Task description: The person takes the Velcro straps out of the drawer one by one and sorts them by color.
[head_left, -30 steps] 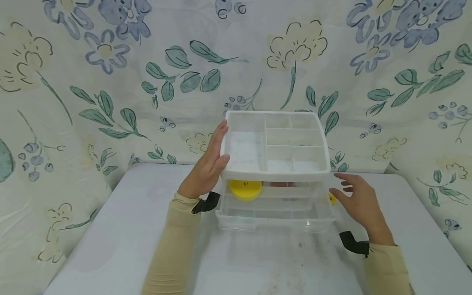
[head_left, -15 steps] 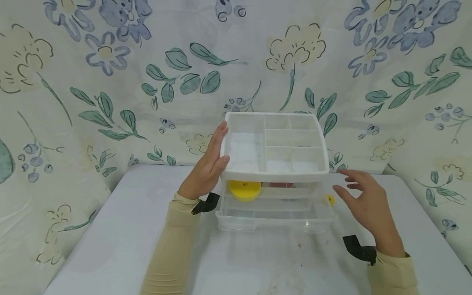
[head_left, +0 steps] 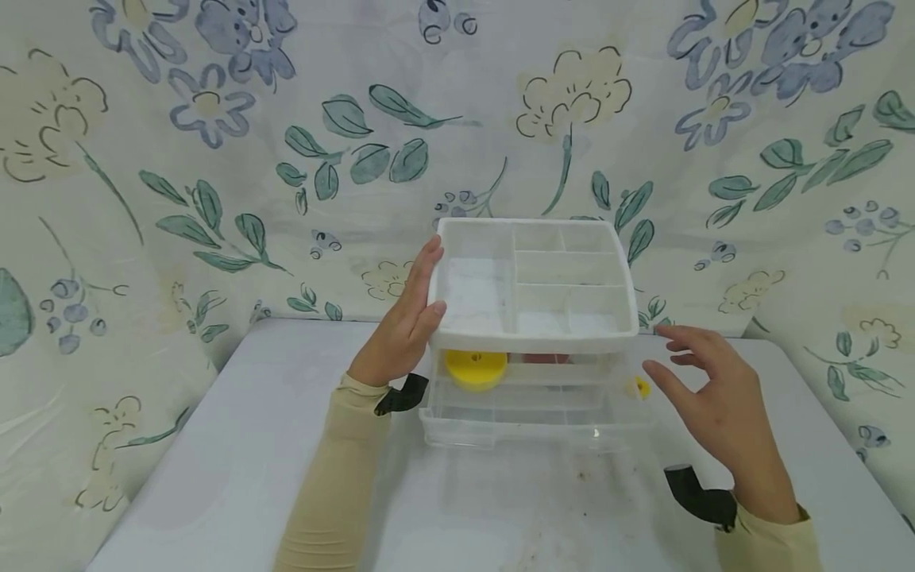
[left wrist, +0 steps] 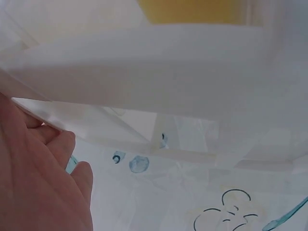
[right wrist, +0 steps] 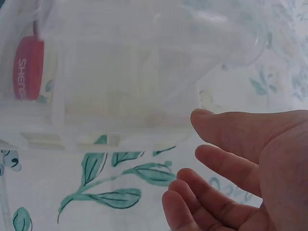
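Note:
A white plastic drawer organizer (head_left: 575, 268) stands on the table, its top tray split into compartments. Below the tray, a clear drawer (head_left: 529, 433) sticks out toward me. Inside the organizer I see a yellow round piece (head_left: 475, 369) and a red object (right wrist: 29, 67) with white lettering. My left hand (head_left: 400, 318) lies along the organizer's left side, fingers extended up the wall and thumb at the tray's rim. To the right of the organizer, my right hand (head_left: 718, 397) hovers with loosely bent fingers, apart from it and holding nothing.
A small yellow piece (head_left: 642, 388) shows at the organizer's right side. The white tabletop (head_left: 529, 508) has small dark specks in front of the drawer. Behind it hangs a floral cloth (head_left: 472, 143).
My right hand has drawn a little away to the right from the organizer. My left hand and the organizer look the same as before.

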{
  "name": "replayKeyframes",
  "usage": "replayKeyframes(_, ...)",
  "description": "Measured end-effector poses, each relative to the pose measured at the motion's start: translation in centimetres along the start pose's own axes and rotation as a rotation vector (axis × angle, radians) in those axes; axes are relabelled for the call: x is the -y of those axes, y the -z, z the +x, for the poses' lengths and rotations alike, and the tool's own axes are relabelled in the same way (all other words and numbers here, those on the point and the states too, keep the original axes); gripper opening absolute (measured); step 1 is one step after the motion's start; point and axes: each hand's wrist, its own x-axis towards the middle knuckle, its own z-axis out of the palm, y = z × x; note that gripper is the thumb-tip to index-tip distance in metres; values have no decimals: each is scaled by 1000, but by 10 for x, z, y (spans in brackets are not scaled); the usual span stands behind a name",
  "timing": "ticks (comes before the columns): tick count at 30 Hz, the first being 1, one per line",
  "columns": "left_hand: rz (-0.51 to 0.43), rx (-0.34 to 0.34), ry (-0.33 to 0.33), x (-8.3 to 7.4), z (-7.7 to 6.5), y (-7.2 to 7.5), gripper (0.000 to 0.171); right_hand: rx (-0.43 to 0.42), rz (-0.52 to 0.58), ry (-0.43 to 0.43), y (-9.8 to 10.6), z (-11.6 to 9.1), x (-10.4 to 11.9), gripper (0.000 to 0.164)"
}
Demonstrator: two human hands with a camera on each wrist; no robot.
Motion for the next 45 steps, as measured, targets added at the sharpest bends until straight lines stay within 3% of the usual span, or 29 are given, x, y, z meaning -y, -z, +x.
replayKeyframes(7, 4, -7, 5, 0, -1, 1, 65, -12, 56, 114, 0, 3, 16, 48)
replayKeyframes(16, 0, -2, -2, 1, 1, -1, 65, 22, 27, 147, -2, 2, 39, 48)
replayKeyframes(26, -1, 2, 25, 0, 2, -2, 65, 172, 94, 187, -17, 3, 66, 48)
replayKeyframes(37, -7, 4, 23, 0, 3, -3, 65, 283, 163, 242, -33, 8, 78, 47)
replayKeyframes(45, 8, -3, 23, 2, 2, -2, 65, 380, 121, 232, -45, 15, 89, 46)
